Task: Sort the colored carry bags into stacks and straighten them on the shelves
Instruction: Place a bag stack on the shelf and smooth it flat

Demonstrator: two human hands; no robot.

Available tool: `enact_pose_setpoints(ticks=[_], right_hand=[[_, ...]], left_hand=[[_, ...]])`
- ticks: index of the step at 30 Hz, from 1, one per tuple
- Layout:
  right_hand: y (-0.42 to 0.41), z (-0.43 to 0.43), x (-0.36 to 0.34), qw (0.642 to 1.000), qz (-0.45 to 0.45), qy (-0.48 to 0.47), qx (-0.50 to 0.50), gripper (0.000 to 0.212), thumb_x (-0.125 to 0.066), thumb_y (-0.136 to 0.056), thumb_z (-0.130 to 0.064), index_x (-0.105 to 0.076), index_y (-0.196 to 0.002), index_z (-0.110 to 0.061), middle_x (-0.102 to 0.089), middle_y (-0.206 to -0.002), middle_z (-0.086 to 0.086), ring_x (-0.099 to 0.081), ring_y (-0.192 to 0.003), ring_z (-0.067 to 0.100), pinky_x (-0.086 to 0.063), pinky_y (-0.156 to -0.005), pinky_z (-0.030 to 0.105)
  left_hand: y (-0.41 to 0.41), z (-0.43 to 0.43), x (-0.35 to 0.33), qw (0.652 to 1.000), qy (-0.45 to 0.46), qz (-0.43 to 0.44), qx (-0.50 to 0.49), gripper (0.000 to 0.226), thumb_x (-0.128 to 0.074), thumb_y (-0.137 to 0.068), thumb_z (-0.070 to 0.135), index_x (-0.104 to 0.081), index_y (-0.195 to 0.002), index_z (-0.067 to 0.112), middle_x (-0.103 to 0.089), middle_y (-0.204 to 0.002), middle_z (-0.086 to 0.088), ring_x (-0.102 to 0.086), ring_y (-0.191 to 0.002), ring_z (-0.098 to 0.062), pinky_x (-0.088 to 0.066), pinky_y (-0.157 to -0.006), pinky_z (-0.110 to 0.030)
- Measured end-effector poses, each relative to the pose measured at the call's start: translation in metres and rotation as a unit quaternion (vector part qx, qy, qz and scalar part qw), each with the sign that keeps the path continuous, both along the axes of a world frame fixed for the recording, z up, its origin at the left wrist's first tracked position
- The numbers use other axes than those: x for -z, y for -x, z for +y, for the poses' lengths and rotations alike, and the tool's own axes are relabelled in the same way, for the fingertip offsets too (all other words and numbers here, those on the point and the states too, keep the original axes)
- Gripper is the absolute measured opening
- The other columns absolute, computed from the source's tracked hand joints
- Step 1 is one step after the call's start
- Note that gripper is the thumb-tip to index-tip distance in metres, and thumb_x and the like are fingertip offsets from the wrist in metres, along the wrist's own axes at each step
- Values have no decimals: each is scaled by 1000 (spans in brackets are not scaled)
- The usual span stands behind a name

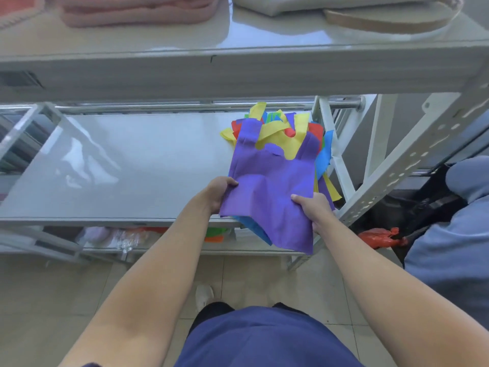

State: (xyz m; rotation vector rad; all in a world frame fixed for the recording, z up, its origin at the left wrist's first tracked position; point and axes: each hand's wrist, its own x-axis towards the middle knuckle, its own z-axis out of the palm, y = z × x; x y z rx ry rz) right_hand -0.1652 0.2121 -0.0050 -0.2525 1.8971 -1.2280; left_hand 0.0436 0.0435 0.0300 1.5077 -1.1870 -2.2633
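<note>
Lighting is bright, even and cool in tone; the source itself is out of view. White glare patches lie on the glossy middle shelf [119, 168], and a paler sheen crosses the upper shelf [230, 35]. Shadows are soft. The bottom shelf [158, 234] sits in dimmer light. The purple bag [270, 186] reads saturated, without washout. The left hand [221, 193] and right hand [315, 210] are moderately sharp, though the whole frame is slightly soft. The pink folded cloth [137, 11] at the top edge is blurred. Wide-angle distortion is marked: shelf edges bow, the perforated post [412, 154] leans, and the forearms stretch toward the lower corners.
</note>
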Motion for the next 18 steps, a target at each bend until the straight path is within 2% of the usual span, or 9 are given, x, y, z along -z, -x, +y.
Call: enact_pose_setpoints(ticks=[3,7,9,11,16,18], right_hand=[[-11,-8,-24,997,57,39,-42,24,-77,-90,-20,-71,-112,-10,-75,-99,0,-71,-84,15,-57,-69,30],[-39,-34,-50,987,95,83,-104,27,-81,-83,-27,-75,-107,-15,-78,-100,2,-75,-92,22,-62,-85,44],[-61,-52,-60,981,96,97,-135,36,-83,-76,-33,-76,-106,-14,-79,-99,3,-76,-92,24,-62,-85,47],[-92,-71,-71,974,91,111,-176,36,-83,-76,-33,-77,-106,-16,-80,-99,2,-77,-91,23,-63,-83,44],[-202,-114,-95,940,74,94,-321,27,-82,-85,-28,-77,-107,-13,-80,-98,4,-78,-88,23,-62,-74,35],[-258,-126,-102,917,74,83,-384,25,-81,-85,-28,-78,-104,-12,-80,-95,4,-78,-85,22,-61,-71,31]], left_hand=[[-24,3,-10,997,62,-37,-13,18,-53,-93,16,-64,-105,10,-66,-92,-10,-64,-77,-26,-53,-64,-29],[-76,2,-24,990,125,-17,-65,22,-59,-83,23,-68,-98,10,-66,-89,-12,-64,-80,-27,-50,-70,-35],[-111,-1,-29,981,161,-24,-107,26,-63,-74,28,-70,-92,10,-67,-86,-13,-64,-77,-27,-48,-71,-40],[-152,2,-35,970,183,-34,-154,28,-65,-70,30,-72,-89,11,-67,-83,-12,-64,-76,-28,-46,-71,-41],[-289,32,-43,946,179,-22,-269,44,-67,-65,32,-72,-101,8,-69,-90,-15,-64,-84,-30,-44,-76,-41],[-350,49,-42,937,175,-22,-302,47,-70,-70,31,-71,-108,4,-71,-96,-16,-66,-88,-32,-46,-78,-43]])
